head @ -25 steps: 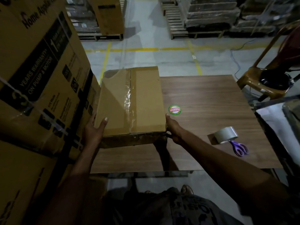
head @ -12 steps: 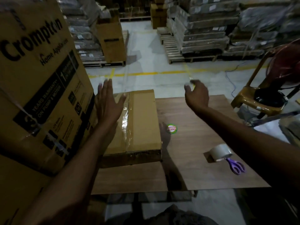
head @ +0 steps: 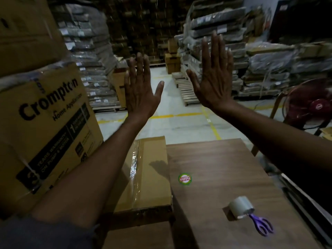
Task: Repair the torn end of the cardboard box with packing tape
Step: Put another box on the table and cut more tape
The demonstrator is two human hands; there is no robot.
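**Grips.** The left grip (head: 139, 97), a bare hand, is hovering in the air, clear of the bench. Its back is facing the camera and its fingers are straight and spread apart, clasping nothing. The right grip (head: 213, 81), also a bare hand, is hovering beside it and slightly higher. Its fingers are straight and its thumb is splayed, likewise clasping nothing. The two grips are apart from each other and from every object.

**Task item.** The flat brown cardboard box (head: 152, 177) is lying on the left part of the brown wood-grain bench (head: 224, 168), its long side running away from the person. A strip of clear glossy packing tape (head: 134, 169) is running along the lengthwise seam of its top face. The left forearm is crossing above the box's left portion. The near end face is lying in shadow, so its condition cannot be told.

**Tools.** The grey roll of packing tape (head: 241, 207) is sitting on the near right area of the bench, well apart from the box. The purple-handled scissors (head: 263, 226) are lying against it, blade end at the roll. A round green-and-red sticker (head: 184, 179) is lying just beside the box's right edge.

**Surroundings.** A large printed brown carton (head: 45, 123) is standing immediately left of the box.
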